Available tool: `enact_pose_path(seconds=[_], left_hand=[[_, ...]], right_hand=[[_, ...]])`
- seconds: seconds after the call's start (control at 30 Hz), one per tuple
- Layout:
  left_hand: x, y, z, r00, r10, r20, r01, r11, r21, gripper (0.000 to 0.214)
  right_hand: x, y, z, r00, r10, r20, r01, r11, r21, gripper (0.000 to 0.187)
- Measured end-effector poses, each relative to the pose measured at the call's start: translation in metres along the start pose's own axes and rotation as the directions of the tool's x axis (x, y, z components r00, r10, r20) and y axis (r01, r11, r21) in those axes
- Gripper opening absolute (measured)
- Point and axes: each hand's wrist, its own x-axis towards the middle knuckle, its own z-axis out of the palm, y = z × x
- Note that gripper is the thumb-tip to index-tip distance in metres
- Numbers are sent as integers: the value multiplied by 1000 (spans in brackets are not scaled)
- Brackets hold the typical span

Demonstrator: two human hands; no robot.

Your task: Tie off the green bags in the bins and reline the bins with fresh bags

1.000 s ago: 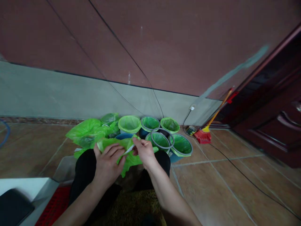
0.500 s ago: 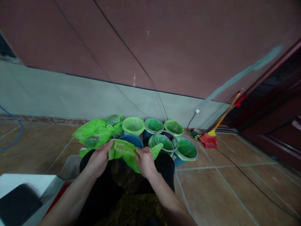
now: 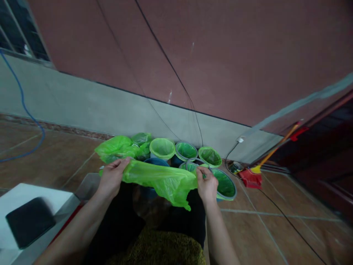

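My left hand [image 3: 111, 177] and my right hand [image 3: 206, 185] pinch opposite ends of a bright green plastic bag [image 3: 160, 182], which is pulled wide between them and sags in the middle. Just beyond it stand buckets lined with green bags, including one with a pale green rim [image 3: 162, 148] and a grey-rimmed one [image 3: 224, 186] by my right hand. A blue bucket [image 3: 156, 162] sits partly hidden behind the held bag. Loose green bags [image 3: 116, 148] lie bunched beyond my left hand.
Black-trousered knees [image 3: 171, 209] sit below my hands. A white surface [image 3: 19, 193] with a black pad [image 3: 29, 222] is at lower left. A red dustpan [image 3: 249, 178] and broom lean by a dark door at right. Black cable [image 3: 289, 224] and blue cable [image 3: 24, 110] run along the tiled floor.
My hands have moved apart, and the bag, bunched between them earlier, is now stretched wide. The view has also tilted and shifted.
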Motion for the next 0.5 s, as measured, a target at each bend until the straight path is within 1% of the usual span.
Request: enact_pose_path(seconds=[0.07, 0.1, 0.17, 0.2, 0.23, 0.27, 0.3, 0.33, 0.37, 0.4, 0.43, 0.47, 0.5], left_hand=[[0, 6, 0, 999, -45, -28, 43, 997, -64, 17], [1, 8, 0, 996, -70, -46, 66, 994, -92, 13], [2, 14, -1, 990, -112, -86, 100, 985, -139, 7], [3, 16, -2, 987, -131, -91, 115, 980, -164, 6], [3, 18, -4, 986, -146, -86, 128, 974, -185, 7], [4, 20, -5, 985, -155, -76, 137, 971, -198, 9], [3, 22, -8, 985, -154, -72, 137, 970, -201, 11], [3, 24, -10, 986, -153, -70, 137, 971, -195, 13], [3, 26, -13, 986, -154, -70, 139, 973, -182, 14], [4, 29, -16, 985, -154, -74, 140, 976, -166, 14], [4, 31, -20, 984, -161, -79, 148, 978, -148, 14], [6, 33, -24, 982, -169, -86, 157, 979, -129, 14], [7, 35, -28, 981, -171, -93, 162, 981, -105, 14]], right_hand=[[2, 8, -2, 992, 31, -124, -36, 999, -33, 41], [0, 10, -1, 986, 57, -157, -60, 998, -15, 44], [-8, 14, 6, 975, 158, -154, -144, 985, 97, 52], [-14, 15, 12, 963, 238, -125, -214, 960, 181, 58], [-22, 16, 20, 939, 335, -72, -306, 914, 267, 63], [-30, 16, 30, 898, 441, -2, -413, 842, 347, 67], [-39, 16, 41, 836, 542, 87, -527, 747, 405, 69], [-49, 14, 53, 755, 627, 192, -638, 634, 436, 70], [-58, 12, 64, 681, 677, 279, -714, 530, 457, 68], [-67, 9, 75, 641, 676, 363, -751, 453, 481, 66], [-74, 6, 86, 611, 652, 448, -777, 388, 496, 65], [-80, 2, 95, 588, 617, 524, -798, 333, 503, 64], [-85, -2, 102, 572, 568, 591, -813, 297, 501, 63]])
